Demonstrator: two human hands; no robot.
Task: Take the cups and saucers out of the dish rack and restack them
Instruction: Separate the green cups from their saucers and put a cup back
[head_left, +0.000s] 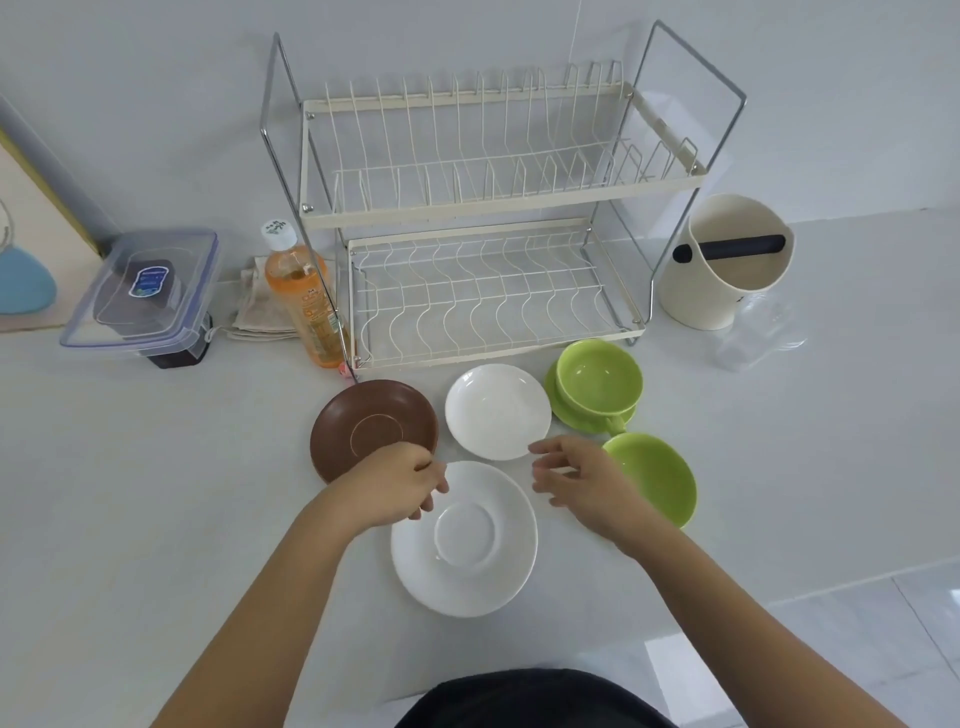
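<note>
The two-tier white dish rack (483, 208) stands at the back with both shelves bare. In front of it lie a brown saucer (371, 421), a small white saucer (496, 410), a green cup (597, 382) on a green saucer (566, 415), another green dish (660, 480) and a large white saucer (465, 545). My left hand (400, 486) hovers over the large white saucer's left rim, fingers loosely curled, holding nothing. My right hand (582, 480) is beside its right rim, fingers apart and empty, partly covering the green dish.
An orange drink bottle (304, 299) and folded cloths (260, 306) sit left of the rack, with a clear lidded box (143, 291) further left. A cream tub with a black bar (727, 260) stands at the right. The counter edge (779, 597) drops to the floor at lower right.
</note>
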